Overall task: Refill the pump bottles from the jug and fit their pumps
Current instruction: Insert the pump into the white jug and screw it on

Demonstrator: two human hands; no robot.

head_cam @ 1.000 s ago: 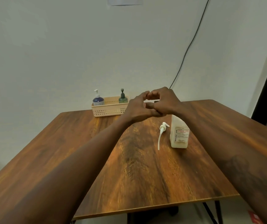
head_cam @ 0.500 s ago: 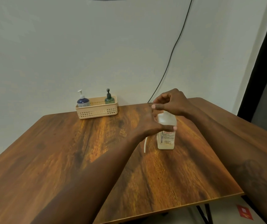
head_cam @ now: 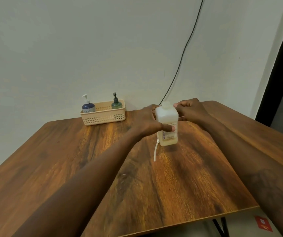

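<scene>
A white translucent bottle (head_cam: 167, 124) with an open neck and a printed label stands mid-table, a little pale liquid at its bottom. My left hand (head_cam: 150, 123) grips its body from the left, thumb across the label. My right hand (head_cam: 189, 109) hovers at the bottle's upper right shoulder with its fingers curled shut; a thin pale line shows under it, and I cannot make out what it is. A loose white pump with its long dip tube (head_cam: 155, 151) lies on the table just left of the bottle, partly hidden behind it.
At the table's (head_cam: 69, 159) back edge against the wall stands a beige perforated basket (head_cam: 103, 116). It holds a blue bottle (head_cam: 88, 107) with a white pump and a green bottle (head_cam: 116, 104) with a dark pump. A black cable (head_cam: 180, 65) hangs down the wall.
My hands were joined above the table a second ago. They have since dropped to the white bottle, and the left hand has closed around it. My view has turned right.
</scene>
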